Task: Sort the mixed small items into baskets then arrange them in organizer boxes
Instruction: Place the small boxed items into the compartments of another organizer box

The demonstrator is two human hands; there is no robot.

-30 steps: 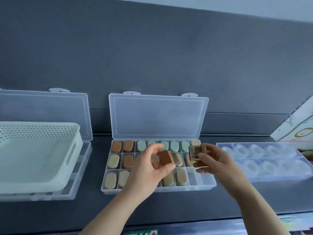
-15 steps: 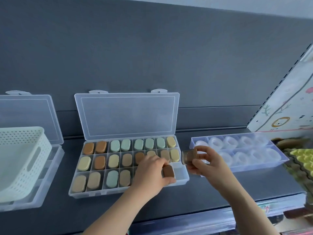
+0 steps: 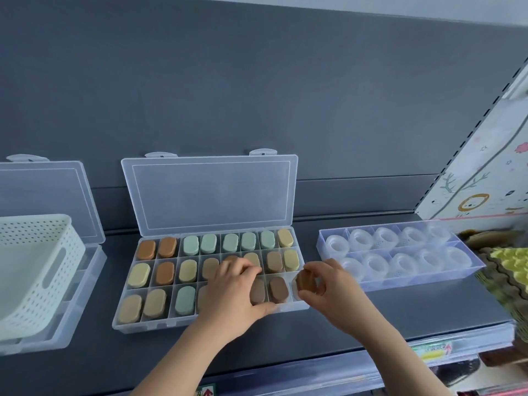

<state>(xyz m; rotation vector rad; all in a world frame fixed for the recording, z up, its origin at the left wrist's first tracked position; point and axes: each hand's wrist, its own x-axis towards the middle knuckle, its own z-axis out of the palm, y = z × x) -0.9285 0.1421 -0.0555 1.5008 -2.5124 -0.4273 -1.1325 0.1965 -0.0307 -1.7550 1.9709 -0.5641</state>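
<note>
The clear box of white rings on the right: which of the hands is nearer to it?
Right. The right hand hovers at the organizer's right end, beside the ring box; the left hand is over the organizer's middle compartments, farther left.

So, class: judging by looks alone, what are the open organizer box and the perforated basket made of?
Organizer box: probably clear, glossy hard plastic; the backboard shows through its lid. Perforated basket: likely opaque, pale moulded plastic with a matte look; it has regular punched holes and a handle slot.
</note>
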